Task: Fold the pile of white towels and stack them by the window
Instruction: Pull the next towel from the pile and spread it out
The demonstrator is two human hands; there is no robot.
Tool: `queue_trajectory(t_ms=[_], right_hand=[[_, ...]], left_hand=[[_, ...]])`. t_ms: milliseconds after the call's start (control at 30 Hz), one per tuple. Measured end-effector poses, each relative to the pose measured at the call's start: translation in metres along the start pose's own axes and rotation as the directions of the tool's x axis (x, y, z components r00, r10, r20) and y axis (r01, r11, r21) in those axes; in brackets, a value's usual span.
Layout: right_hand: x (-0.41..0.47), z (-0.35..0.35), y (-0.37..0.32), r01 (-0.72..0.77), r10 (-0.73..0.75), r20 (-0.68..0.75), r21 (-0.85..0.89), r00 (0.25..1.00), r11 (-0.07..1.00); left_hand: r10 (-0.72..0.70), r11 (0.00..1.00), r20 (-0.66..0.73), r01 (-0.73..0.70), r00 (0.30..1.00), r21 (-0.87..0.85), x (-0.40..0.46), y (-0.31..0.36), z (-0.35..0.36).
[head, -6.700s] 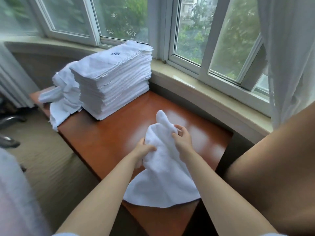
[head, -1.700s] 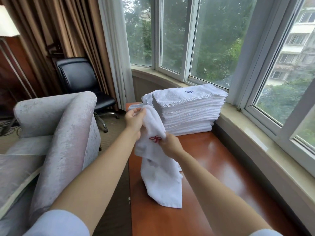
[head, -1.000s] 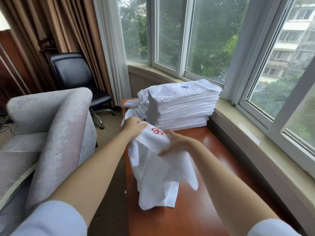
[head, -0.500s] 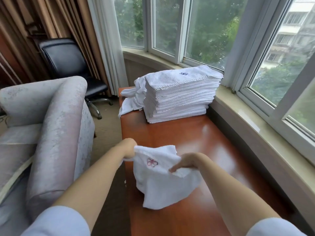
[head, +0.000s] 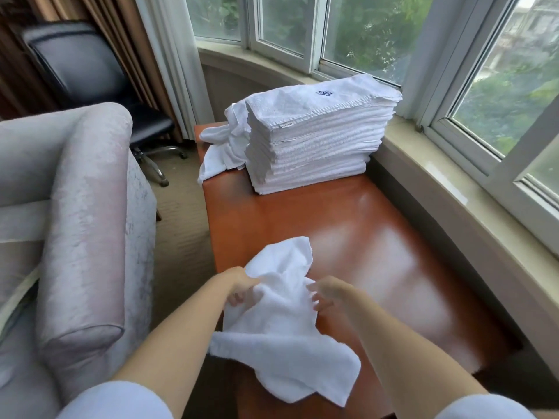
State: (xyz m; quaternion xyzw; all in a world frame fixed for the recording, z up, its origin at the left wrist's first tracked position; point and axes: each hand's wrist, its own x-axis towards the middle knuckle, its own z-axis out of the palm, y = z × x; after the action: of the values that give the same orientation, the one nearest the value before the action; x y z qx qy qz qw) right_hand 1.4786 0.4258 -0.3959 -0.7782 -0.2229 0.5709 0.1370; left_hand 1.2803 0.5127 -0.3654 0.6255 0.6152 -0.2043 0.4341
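We hold a crumpled white towel [head: 281,322] low over the near end of the wooden table [head: 348,237].

Our left hand [head: 242,287] has its fingers curled into the towel's left edge; our right hand [head: 325,294] touches its right edge with fingers spread apart. Beyond our fingertips, well apart, the folded stack [head: 314,137] stands by the window [head: 348,34], with unfolded towels [head: 220,146] bunched against its left side.

A glossy reddish-brown table [head: 357,237] stands beside the window sill. At its far end, a tall stack [head: 314,140] of folded white towels rests on it, with a loose pile [head: 222,149] just to its left, drooping over the table edge. A crumpled towel [head: 284,343] lies at the near end.
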Motion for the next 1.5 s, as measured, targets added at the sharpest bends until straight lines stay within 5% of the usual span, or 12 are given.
queue_trajectory(t_ms=[67, 200, 333, 433, 533, 733, 833, 967, 1133, 1200, 1333, 1500], right_hand=[[0.001, 0.013, 0.000, -0.034, 0.034, 0.002, -0.049, 0.999, 0.998], [-0.008, 0.027, -0.014, -0.084, 0.086, 0.130, -0.024, 0.988, 0.996], [0.009, 0.021, -0.010, 0.076, -0.091, 0.098, 0.150, 0.991, 0.986], [0.008, 0.001, -0.022, 0.296, -0.199, -0.231, 0.534, 0.952, 0.792], [0.003, -0.024, -0.045, 0.499, -0.274, -0.501, 0.396, 0.821, 0.771], [0.003, -0.028, -0.013, 0.013, -0.058, 0.080, 0.472, 0.995, 0.882], [0.015, -0.018, 0.002, -0.043, 0.035, 0.026, 0.429, 0.999, 0.902], [0.023, -0.011, 0.006, -0.005, 0.034, -0.044, 0.528, 0.998, 0.849], [0.023, -0.002, 0.006, -0.151, -0.011, 0.176, 0.875, 0.984, 0.460], [0.015, -0.007, 0.005, -0.226, -0.126, 0.315, 0.859, 0.941, 0.459], [0.010, -0.008, 0.002, -0.106, -0.219, 0.324, 0.745, 0.920, 0.659], [-0.019, -0.043, -0.027, 0.190, -0.354, -0.025, 0.878, 0.935, 0.439]], left_hand=[[0.006, 0.999, -0.154, -0.013, 0.988, -0.044, 0.014, -0.009, 0.009], [-0.056, 0.987, 0.133, 0.075, 0.989, -0.141, 0.016, -0.006, 0.009], [0.031, 0.989, 0.184, -0.002, 0.983, -0.151, 0.009, 0.009, -0.006], [0.283, 0.882, 0.218, -0.164, 0.934, -0.442, -0.005, 0.021, -0.024], [0.416, 0.829, 0.145, -0.309, 0.898, -0.465, -0.019, 0.032, -0.031], [0.148, 0.770, -0.063, -0.155, 0.987, -0.619, 0.003, 0.022, -0.009], [-0.080, 0.848, -0.036, 0.049, 0.996, -0.527, 0.005, 0.019, 0.001], [-0.003, 0.895, 0.119, 0.056, 0.993, -0.442, 0.005, 0.024, -0.007], [0.147, 0.419, -0.060, -0.117, 0.987, -0.900, 0.002, 0.049, -0.019], [0.138, 0.316, -0.115, -0.154, 0.984, -0.936, 0.008, 0.050, -0.024], [0.067, 0.376, -0.393, -0.389, 0.917, -0.841, 0.018, 0.048, -0.031], [-0.213, 0.372, -0.675, -0.580, 0.706, -0.725, 0.007, 0.047, -0.061]])
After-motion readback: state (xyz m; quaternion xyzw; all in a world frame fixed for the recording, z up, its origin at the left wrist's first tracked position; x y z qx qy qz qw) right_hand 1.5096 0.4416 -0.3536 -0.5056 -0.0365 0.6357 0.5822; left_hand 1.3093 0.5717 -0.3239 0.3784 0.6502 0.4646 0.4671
